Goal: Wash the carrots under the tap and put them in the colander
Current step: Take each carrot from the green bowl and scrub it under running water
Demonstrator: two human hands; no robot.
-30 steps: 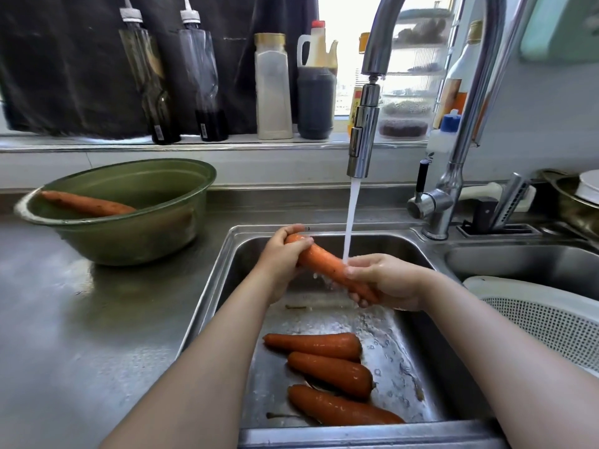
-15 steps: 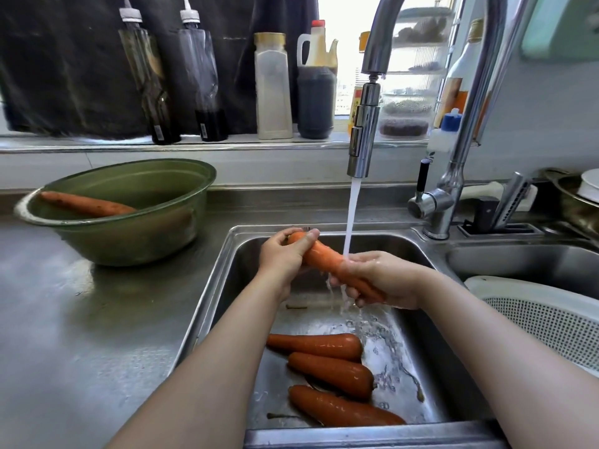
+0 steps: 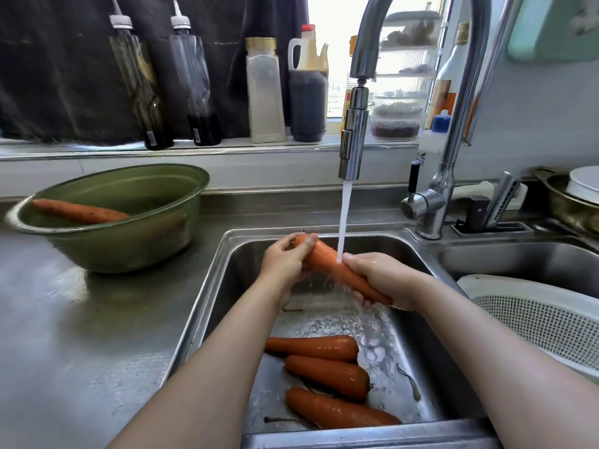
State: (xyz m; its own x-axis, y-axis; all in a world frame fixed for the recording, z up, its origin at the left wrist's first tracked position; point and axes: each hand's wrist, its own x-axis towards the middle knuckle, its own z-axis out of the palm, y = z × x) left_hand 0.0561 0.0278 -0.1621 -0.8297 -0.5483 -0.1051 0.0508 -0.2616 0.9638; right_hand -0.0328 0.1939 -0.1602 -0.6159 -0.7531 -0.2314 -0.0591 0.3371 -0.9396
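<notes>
An orange carrot (image 3: pixel 327 260) is held slanted under the running tap (image 3: pixel 354 137), over the steel sink (image 3: pixel 214 280). My left hand (image 3: pixel 285 260) grips its thick upper end. My right hand (image 3: pixel 382 280) grips its thinner lower end, and water falls on the carrot between them. Three more carrots (image 3: pixel 324 374) lie on the sink floor near the front. One carrot (image 3: pixel 77 211) rests in a green bowl (image 3: pixel 129 241) on the counter at the left. The white colander (image 3: pixel 544 322) sits in the right basin; no carrot shows in its visible part.
Several bottles (image 3: pixel 265 92) stand on the sill behind the sink. The tap's base and lever (image 3: pixel 424 205) rise between the two basins, with a knife block (image 3: pixel 496 209) behind. A metal pot with a white plate (image 3: pixel 580 192) sits at the far right.
Both hands keep hold of the carrot under the water. The left hand's fingers have shifted a little over the thick end, and the carrot has turned slightly.
</notes>
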